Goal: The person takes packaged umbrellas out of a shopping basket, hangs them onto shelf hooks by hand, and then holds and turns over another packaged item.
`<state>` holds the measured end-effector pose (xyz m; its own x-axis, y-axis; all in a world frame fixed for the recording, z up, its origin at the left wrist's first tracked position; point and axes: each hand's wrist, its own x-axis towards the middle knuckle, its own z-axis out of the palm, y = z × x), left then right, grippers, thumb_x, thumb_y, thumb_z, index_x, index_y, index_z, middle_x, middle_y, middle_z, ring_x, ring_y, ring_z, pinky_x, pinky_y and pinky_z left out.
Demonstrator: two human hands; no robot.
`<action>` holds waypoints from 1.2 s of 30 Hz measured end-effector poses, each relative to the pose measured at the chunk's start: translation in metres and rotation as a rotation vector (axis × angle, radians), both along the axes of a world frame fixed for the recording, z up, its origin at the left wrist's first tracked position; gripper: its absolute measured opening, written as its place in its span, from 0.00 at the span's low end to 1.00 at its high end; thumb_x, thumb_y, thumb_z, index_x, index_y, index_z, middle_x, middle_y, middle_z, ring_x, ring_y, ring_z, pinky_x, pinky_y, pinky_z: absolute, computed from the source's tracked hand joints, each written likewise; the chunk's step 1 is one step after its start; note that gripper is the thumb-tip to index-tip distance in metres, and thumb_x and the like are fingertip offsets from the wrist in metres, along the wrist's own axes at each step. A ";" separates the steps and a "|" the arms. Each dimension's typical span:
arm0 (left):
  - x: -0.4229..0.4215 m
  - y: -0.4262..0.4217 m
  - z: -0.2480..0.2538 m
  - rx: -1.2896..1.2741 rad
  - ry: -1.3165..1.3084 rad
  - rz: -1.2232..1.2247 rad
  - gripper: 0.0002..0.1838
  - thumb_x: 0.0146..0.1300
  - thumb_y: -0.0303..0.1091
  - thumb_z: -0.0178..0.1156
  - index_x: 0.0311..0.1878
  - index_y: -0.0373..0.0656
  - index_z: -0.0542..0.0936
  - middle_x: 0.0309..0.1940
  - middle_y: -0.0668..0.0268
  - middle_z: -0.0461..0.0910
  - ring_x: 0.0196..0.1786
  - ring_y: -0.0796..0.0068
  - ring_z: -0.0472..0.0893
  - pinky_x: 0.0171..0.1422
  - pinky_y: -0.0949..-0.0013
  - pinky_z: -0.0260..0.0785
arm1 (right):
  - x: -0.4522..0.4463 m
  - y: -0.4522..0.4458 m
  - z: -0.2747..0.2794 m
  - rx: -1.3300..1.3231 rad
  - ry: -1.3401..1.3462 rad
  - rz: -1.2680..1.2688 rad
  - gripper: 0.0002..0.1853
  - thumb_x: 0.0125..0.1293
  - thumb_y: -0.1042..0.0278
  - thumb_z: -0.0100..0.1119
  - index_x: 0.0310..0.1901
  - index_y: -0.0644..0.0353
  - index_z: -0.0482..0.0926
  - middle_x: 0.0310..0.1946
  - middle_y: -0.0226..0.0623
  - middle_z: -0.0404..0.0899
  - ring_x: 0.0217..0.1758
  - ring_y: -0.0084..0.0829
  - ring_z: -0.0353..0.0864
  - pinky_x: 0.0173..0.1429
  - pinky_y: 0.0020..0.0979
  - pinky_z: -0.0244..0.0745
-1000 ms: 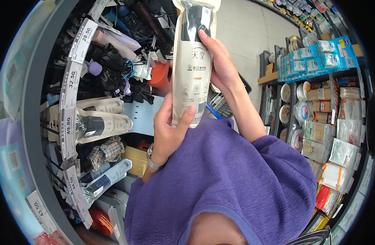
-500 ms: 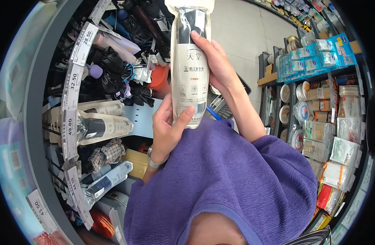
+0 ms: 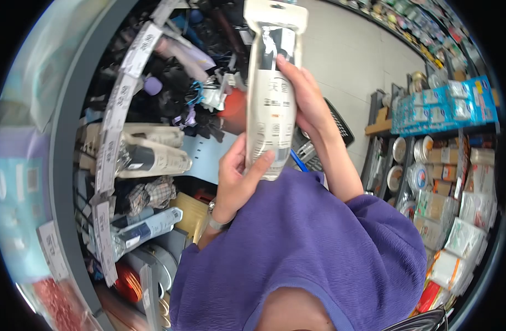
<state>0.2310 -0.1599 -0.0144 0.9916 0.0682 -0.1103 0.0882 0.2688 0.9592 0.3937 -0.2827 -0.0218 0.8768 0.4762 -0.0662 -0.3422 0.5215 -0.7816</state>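
Both hands hold one long cream package (image 3: pixel 272 121) upright in front of the purple top. A clear window near its upper end shows something black inside. My left hand (image 3: pixel 239 179), with a watch (image 3: pixel 211 207) at the wrist, is closed round the lower end, thumb across the front. My right hand (image 3: pixel 305 99) grips the upper right side, its thumb on the lower part of the window. Similar cream packages (image 3: pixel 153 160) hang on the shelf to the left.
Price labels (image 3: pixel 110 149) line the left shelf edge, with dark items and a light blue package (image 3: pixel 151 227) behind. A black basket (image 3: pixel 338 124) is beyond my right forearm. At the right, shelves hold blue packs (image 3: pixel 446 107) and plastic-wrapped goods.
The view has shifted, so the shelves sit further right and lower in the frame and look blurred. The package's whole top edge now shows. Both hands keep much the same grip.
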 end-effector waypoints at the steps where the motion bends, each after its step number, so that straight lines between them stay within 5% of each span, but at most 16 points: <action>1: -0.003 -0.002 -0.003 -0.005 -0.006 -0.003 0.19 0.71 0.30 0.63 0.60 0.34 0.75 0.52 0.63 0.83 0.53 0.81 0.80 0.58 0.74 0.72 | -0.001 -0.002 -0.002 0.030 0.031 0.020 0.17 0.74 0.56 0.60 0.51 0.62 0.80 0.39 0.32 0.86 0.38 0.19 0.85 0.43 0.24 0.81; 6: 0.000 -0.005 -0.016 0.133 -0.100 0.023 0.22 0.71 0.35 0.64 0.63 0.34 0.73 0.52 0.65 0.81 0.54 0.82 0.77 0.58 0.73 0.71 | -0.001 -0.003 -0.003 -0.050 -0.006 -0.034 0.18 0.78 0.57 0.53 0.53 0.65 0.80 0.42 0.37 0.86 0.39 0.24 0.87 0.44 0.27 0.83; 7: 0.000 -0.004 -0.013 0.126 -0.090 -0.024 0.24 0.72 0.32 0.63 0.67 0.36 0.71 0.57 0.66 0.79 0.59 0.80 0.75 0.64 0.72 0.68 | 0.000 -0.006 -0.004 -0.043 -0.014 0.002 0.18 0.78 0.58 0.54 0.53 0.65 0.80 0.42 0.38 0.86 0.39 0.25 0.87 0.43 0.27 0.83; 10: 0.001 -0.008 -0.028 0.102 -0.147 0.080 0.27 0.69 0.36 0.66 0.66 0.35 0.71 0.54 0.61 0.81 0.55 0.77 0.79 0.61 0.69 0.72 | -0.003 -0.004 -0.007 -0.123 -0.061 -0.065 0.16 0.76 0.60 0.58 0.53 0.65 0.79 0.43 0.35 0.85 0.40 0.23 0.85 0.45 0.26 0.81; 15: -0.002 -0.002 -0.022 0.619 -0.159 0.335 0.37 0.63 0.39 0.70 0.71 0.36 0.66 0.62 0.54 0.76 0.61 0.63 0.79 0.64 0.62 0.71 | -0.014 0.007 -0.007 -0.418 -0.364 -0.050 0.18 0.71 0.63 0.66 0.55 0.66 0.78 0.44 0.32 0.83 0.44 0.19 0.79 0.50 0.25 0.75; 19: -0.006 -0.002 -0.002 0.723 -0.266 0.525 0.36 0.62 0.31 0.71 0.71 0.35 0.66 0.61 0.55 0.77 0.59 0.66 0.81 0.63 0.63 0.72 | -0.031 0.026 -0.018 -0.473 -0.585 0.069 0.18 0.66 0.68 0.70 0.52 0.66 0.76 0.41 0.36 0.85 0.42 0.21 0.81 0.44 0.26 0.77; 24: -0.009 -0.004 0.008 0.889 -0.130 0.659 0.44 0.63 0.40 0.70 0.75 0.33 0.56 0.58 0.44 0.75 0.52 0.54 0.84 0.51 0.57 0.78 | -0.065 0.046 -0.033 -0.741 -0.970 0.082 0.25 0.64 0.64 0.70 0.56 0.65 0.71 0.38 0.54 0.85 0.39 0.50 0.89 0.37 0.42 0.82; 27: -0.007 -0.004 0.011 0.961 -0.038 0.755 0.44 0.64 0.42 0.69 0.75 0.33 0.56 0.52 0.44 0.78 0.44 0.49 0.85 0.47 0.55 0.80 | -0.078 0.051 -0.037 -0.775 -1.060 0.131 0.24 0.65 0.60 0.67 0.57 0.63 0.72 0.34 0.51 0.85 0.35 0.54 0.86 0.35 0.48 0.80; 28: -0.006 -0.004 0.012 0.998 -0.005 0.835 0.36 0.66 0.45 0.66 0.67 0.31 0.65 0.44 0.43 0.83 0.40 0.50 0.87 0.36 0.58 0.78 | -0.079 0.051 -0.043 -0.814 -1.157 0.163 0.24 0.65 0.62 0.65 0.59 0.63 0.71 0.36 0.52 0.84 0.33 0.56 0.85 0.34 0.49 0.78; 32: -0.005 0.006 0.003 1.159 0.081 0.923 0.18 0.69 0.40 0.63 0.48 0.32 0.75 0.29 0.49 0.83 0.26 0.52 0.84 0.29 0.56 0.75 | -0.090 0.057 -0.058 -0.788 -1.366 0.035 0.30 0.62 0.67 0.66 0.62 0.72 0.67 0.42 0.57 0.81 0.32 0.56 0.84 0.34 0.49 0.80; 36: -0.012 0.017 -0.009 1.150 0.076 0.904 0.23 0.72 0.43 0.58 0.59 0.32 0.73 0.38 0.51 0.84 0.29 0.50 0.84 0.29 0.55 0.75 | -0.088 0.057 -0.051 -0.709 -1.309 0.146 0.37 0.57 0.68 0.71 0.64 0.75 0.65 0.46 0.58 0.80 0.39 0.55 0.85 0.38 0.46 0.82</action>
<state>0.2186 -0.1427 -0.0235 0.5584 0.7349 0.3848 0.3679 -0.6352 0.6791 0.3058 -0.2253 -0.0730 0.4455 0.7685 0.4594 0.7679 -0.0642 -0.6373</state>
